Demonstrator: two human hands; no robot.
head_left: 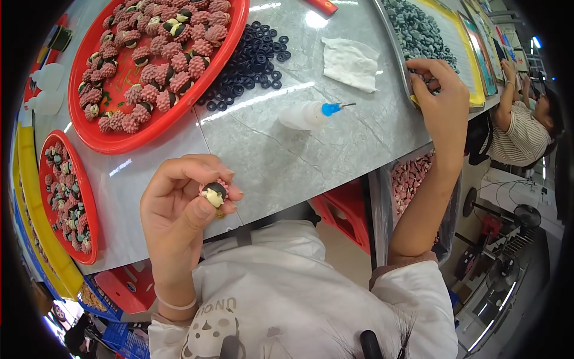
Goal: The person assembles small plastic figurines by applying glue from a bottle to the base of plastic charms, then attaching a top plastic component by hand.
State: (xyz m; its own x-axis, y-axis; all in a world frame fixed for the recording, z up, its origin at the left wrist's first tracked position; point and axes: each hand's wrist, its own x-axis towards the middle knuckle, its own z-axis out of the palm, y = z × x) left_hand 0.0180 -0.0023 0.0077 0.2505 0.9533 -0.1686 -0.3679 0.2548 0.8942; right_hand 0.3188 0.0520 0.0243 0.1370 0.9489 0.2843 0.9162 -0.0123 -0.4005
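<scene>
My left hand is closed, pinching a small ornament between thumb and fingers. The ornament has a pink ridged shell, a black middle and a cream part facing up. Over at the right, my right hand reaches down with bent fingers into a metal tray of small grey-green pieces. Its fingertips are among the pieces, so what they grip is hidden. Between my hands a clear squeeze bottle with a blue needle tip lies on the grey table.
A large red tray holds many pink ornaments; a smaller red tray stands at the left. Dark blue rings and a white cloth lie farther back. Below the table edge is a bin of pink pieces. A person sits far right.
</scene>
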